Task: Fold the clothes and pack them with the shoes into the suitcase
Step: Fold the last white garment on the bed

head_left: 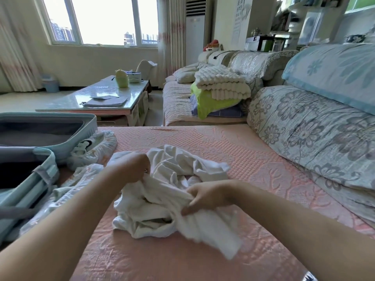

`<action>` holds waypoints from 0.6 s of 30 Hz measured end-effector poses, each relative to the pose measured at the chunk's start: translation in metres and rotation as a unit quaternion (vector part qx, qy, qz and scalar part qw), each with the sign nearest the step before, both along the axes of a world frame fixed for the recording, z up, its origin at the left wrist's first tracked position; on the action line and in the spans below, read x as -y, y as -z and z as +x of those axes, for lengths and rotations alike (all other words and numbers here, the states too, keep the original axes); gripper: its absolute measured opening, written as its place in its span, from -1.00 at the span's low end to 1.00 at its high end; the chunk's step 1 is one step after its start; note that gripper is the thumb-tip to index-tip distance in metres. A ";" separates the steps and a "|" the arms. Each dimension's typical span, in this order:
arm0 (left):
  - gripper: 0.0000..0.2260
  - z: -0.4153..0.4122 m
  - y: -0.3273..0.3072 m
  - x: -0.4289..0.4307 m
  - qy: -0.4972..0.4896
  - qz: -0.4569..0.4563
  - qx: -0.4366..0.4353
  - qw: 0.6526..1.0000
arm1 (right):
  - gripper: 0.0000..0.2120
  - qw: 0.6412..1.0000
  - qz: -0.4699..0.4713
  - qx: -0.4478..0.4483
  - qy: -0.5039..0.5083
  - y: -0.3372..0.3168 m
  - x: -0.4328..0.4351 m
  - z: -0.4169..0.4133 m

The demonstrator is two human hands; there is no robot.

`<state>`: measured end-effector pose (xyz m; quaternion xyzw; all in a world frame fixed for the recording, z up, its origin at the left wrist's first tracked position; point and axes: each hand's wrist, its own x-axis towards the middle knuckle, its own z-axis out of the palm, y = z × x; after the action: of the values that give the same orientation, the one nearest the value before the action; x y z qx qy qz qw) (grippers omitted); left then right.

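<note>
As the left hand (132,167) and right hand (207,197), fingers curled into the cloth, grip the crumpled white garment (160,201) at centre frame, it looks to need spreading flat on the pink cover (203,138) before folding, with the suitcase (87,128) open at left.

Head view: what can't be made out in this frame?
- white garment: crumpled, near end motion-blurred; type unclear.
- suitcase: cut by left edge; shadowed inside, contents unreadable.
- shoes: veiled by translucent bag, details lost.
- left hand, right hand: grip buried in cloth.

Soft white cloth garment (174,191), crumpled
</note>
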<state>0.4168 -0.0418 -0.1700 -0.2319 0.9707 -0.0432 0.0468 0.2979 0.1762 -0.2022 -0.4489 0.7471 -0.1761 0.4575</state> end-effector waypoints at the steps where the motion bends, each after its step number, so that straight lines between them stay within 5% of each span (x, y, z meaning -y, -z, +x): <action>1: -0.84 0.004 -0.001 0.000 -0.012 -0.009 0.016 1.000 | -0.81 0.996 0.015 0.089 -0.025 -0.003 0.003 0.006; 3: -0.83 0.007 -0.002 -0.005 -0.007 -0.002 0.062 0.998 | -0.83 0.984 -0.013 0.176 -0.018 -0.001 0.010 0.007; 4: -0.80 0.006 -0.004 -0.011 0.001 0.013 0.073 0.997 | -0.84 0.988 -0.059 0.139 0.016 0.001 0.015 0.004; 6: -0.76 0.003 -0.009 -0.027 0.025 0.057 0.056 0.996 | -0.83 0.977 -0.155 -0.130 0.061 0.006 0.020 -0.013; 8: -0.76 -0.001 -0.007 -0.043 0.071 0.114 0.018 0.991 | -0.75 0.892 -0.121 -0.436 0.010 0.016 0.021 -0.031; 9: -0.77 -0.001 -0.002 -0.049 0.095 0.151 0.004 0.984 | -0.70 0.865 -0.069 -0.496 -0.007 0.020 0.019 -0.037; 13: -0.44 -0.008 0.035 -0.062 0.145 0.167 0.136 0.966 | -0.56 0.880 0.083 -0.467 -0.011 0.025 0.016 -0.052; 16: -0.52 -0.017 0.047 -0.062 0.124 0.133 0.190 0.965 | -0.62 0.883 0.064 -0.464 0.005 0.015 0.021 -0.059; 18: -0.66 -0.024 0.045 -0.064 0.127 0.097 0.141 0.977 | -0.69 0.877 0.063 -0.474 0.036 0.009 0.026 -0.065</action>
<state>0.3928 0.0221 -0.2151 -0.0929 0.9754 0.0132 0.1993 0.2324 0.1506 -0.2111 -0.4213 0.8999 0.0890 0.0690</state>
